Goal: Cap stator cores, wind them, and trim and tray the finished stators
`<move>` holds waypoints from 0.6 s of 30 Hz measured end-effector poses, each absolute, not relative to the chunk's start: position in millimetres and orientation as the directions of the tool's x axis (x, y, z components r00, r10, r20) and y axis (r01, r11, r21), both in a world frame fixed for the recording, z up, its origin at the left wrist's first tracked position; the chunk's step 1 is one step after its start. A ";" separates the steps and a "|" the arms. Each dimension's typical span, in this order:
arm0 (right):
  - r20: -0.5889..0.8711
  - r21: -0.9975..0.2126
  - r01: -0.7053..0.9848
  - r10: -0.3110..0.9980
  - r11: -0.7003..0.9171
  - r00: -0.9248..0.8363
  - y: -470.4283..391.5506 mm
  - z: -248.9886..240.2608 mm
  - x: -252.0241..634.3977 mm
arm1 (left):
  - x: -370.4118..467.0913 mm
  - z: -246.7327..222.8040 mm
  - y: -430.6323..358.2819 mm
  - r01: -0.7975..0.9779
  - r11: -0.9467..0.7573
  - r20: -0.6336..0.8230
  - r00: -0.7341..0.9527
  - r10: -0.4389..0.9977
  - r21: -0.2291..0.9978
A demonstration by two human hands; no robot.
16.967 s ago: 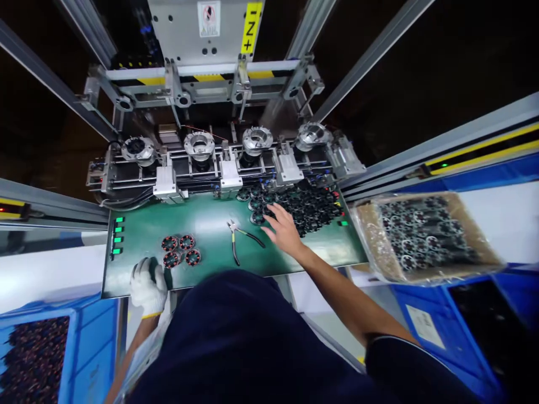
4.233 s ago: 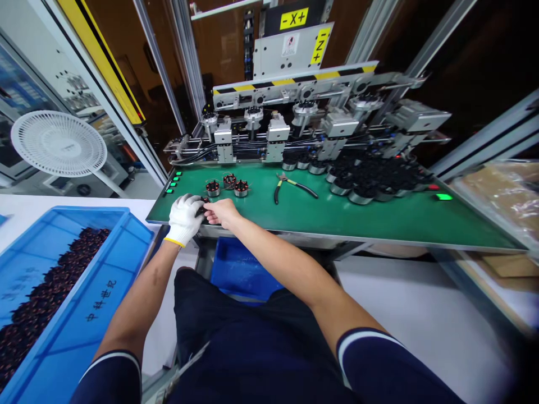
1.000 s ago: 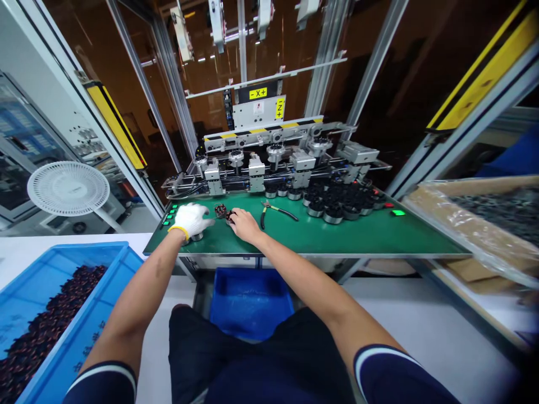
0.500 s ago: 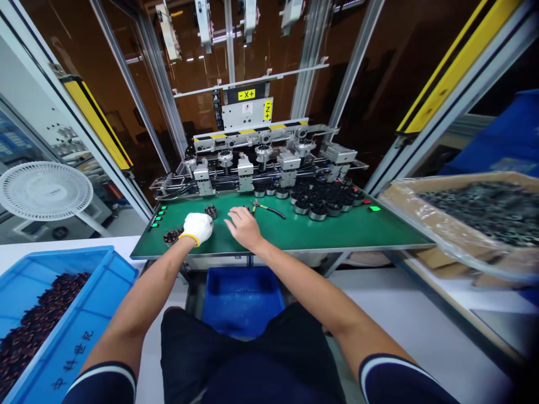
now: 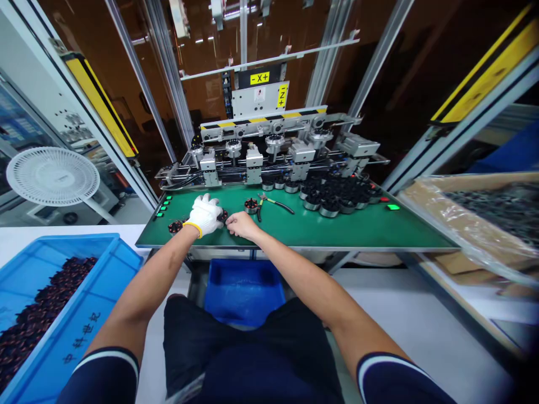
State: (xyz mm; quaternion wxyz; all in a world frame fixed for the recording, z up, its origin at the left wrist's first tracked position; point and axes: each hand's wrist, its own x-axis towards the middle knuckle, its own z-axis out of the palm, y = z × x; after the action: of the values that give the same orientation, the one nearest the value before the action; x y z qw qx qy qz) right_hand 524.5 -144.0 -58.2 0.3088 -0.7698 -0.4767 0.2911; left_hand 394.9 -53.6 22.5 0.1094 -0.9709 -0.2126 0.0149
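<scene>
I've gloved L hand (image 5: 205, 215) clasping wound pt (image 5: 224, 215), so L's nearer; R hand (image 5: 243, 225) just R of it, pinched, can't tell on what.

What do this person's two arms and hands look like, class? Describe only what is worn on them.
The left hand wears a white glove edged in yellow at the wrist; the right hand is bare. Both forearms are uncovered. The short, dark navy sleeves each have a white band near the hem.
</scene>
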 end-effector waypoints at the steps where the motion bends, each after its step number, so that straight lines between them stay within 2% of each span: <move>1: -0.138 -0.743 0.571 0.915 -0.348 0.378 -148.4 -58.3 526.0 | 397.9 19.8 -50.7 0.399 -0.892 -0.004 0.912 0.409 -0.211; 11: 0.012 -0.521 0.806 0.942 -0.281 0.336 -212.2 -48.0 553.7 | 391.6 13.9 -31.7 0.344 -0.926 -0.101 0.927 0.362 -0.155; 15: 0.104 -0.407 0.834 0.888 -0.372 0.447 -231.4 -44.5 565.5 | 379.1 29.2 -30.5 0.331 -0.920 -0.113 0.926 0.359 -0.211; 18: 0.128 -0.362 0.815 0.842 -0.453 0.525 -230.7 -46.9 570.3 | 387.4 45.5 -43.4 0.360 -0.893 -0.035 0.923 0.383 -0.269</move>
State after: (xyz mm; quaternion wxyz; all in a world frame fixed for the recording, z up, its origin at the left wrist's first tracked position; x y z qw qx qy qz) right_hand 570.3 -230.7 -46.9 0.1924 -0.8516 -0.4863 0.0349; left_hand 387.4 -43.4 45.5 0.1299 -0.9720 -0.1912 0.0434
